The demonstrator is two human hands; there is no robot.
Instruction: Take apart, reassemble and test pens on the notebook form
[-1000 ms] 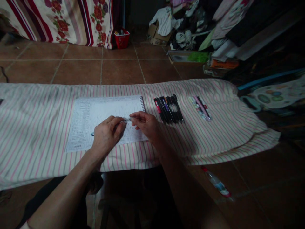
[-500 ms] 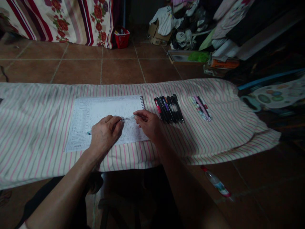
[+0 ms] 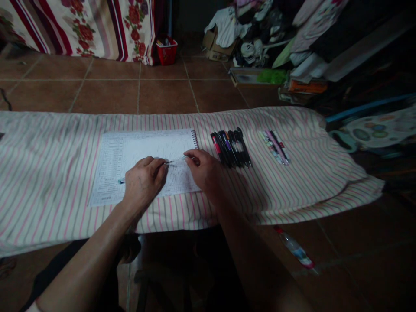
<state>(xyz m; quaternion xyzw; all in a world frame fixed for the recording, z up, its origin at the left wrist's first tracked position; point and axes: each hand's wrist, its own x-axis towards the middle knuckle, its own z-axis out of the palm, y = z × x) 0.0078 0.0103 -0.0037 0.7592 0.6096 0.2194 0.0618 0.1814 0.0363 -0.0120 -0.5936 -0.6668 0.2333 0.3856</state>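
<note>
My left hand (image 3: 144, 182) rests on a spiral notebook (image 3: 146, 145) printed with a form and grips a slim pen (image 3: 169, 163), whose metal tip points right. A blue end (image 3: 121, 181) shows past the hand on the left. My right hand (image 3: 203, 171) sits at the notebook's right edge, with its fingertips pinching a thin pale piece (image 3: 186, 158), too small to identify. Just to the right of this hand lies a row of several dark pens (image 3: 230, 149). Farther right is a smaller bundle of pink and white pens (image 3: 273, 147). All of these lie on a striped cloth (image 3: 308, 182).
A plastic bottle (image 3: 294, 249) lies on the tile floor (image 3: 162, 95) below the cloth's right side. Ahead are a red basket (image 3: 166, 52) and a floral striped fabric (image 3: 87, 26). Clothes, cardboard and shoes (image 3: 250, 43) are heaped at the back right.
My right hand has shifted right, away from the left hand, and the gap between the pen tip and the pinched piece has widened. The left hand has barely moved.
</note>
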